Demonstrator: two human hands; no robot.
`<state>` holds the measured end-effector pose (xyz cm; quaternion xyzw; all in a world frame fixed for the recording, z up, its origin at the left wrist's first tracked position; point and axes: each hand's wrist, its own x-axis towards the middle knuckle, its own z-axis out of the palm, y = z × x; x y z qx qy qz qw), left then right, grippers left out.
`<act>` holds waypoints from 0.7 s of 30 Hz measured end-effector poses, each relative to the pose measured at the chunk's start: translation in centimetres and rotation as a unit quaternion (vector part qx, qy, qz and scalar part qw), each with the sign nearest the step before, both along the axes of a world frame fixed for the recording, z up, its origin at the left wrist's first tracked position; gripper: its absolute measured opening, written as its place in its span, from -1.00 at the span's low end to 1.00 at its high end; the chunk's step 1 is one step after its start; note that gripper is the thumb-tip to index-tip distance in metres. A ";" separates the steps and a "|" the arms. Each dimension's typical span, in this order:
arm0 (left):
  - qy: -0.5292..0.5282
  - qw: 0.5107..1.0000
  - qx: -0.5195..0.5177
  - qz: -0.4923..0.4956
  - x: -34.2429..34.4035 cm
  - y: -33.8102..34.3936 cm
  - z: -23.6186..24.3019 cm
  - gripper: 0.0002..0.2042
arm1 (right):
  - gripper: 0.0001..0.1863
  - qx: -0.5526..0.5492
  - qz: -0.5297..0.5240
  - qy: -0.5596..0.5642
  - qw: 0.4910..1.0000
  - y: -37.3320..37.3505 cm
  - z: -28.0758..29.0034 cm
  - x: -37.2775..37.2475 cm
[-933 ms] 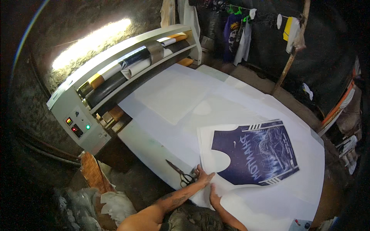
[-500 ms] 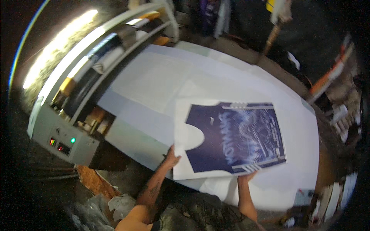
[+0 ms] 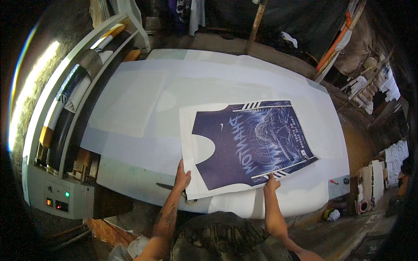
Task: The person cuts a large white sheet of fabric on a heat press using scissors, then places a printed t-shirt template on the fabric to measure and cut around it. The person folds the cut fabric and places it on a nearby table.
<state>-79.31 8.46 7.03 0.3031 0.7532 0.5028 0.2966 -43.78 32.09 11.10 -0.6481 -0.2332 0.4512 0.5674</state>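
Printed sheet (image 3: pixel 261 141) covers part of the scissors (image 3: pixel 165 186); left hand (image 3: pixel 183 176) blocks their middle, so just a blade and a bit of handle show. Right hand (image 3: pixel 272 183): thumb on top, other fingers hidden under the sheet. Some left-hand fingers hidden too. Both arms cut off by bottom edge. Purple cloth (image 3: pixel 180 9) and wooden pole (image 3: pixel 256 24) cut off at top. Machine display (image 3: pixel 49 202) too small to read. Red item (image 3: pixel 333 182) on surface (image 3: pixel 126 172) corner too small to identify. Clutter at lower left lost in shadow.
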 end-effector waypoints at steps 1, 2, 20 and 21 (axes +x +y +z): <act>-0.003 1.000 -0.013 0.001 -0.6 0.4 -0.4 -0.31 | -0.57 -0.008 -0.010 -0.003 1.000 0.3 -0.1 -0.5; 0.015 1.000 -0.010 -0.004 -1.2 0.8 -0.8 -0.31 | -0.57 -0.009 -0.008 0.001 1.000 0.5 -0.2 -0.9; 0.031 0.998 -0.005 -0.058 -9.5 6.0 -1.5 -0.33 | -0.31 -0.100 0.067 -0.142 0.983 -6.2 -1.0 -7.5; -0.009 0.998 -0.002 -0.058 -9.8 6.2 -1.8 -0.32 | -0.36 -0.054 0.190 -0.237 0.951 -9.0 -0.4 -8.9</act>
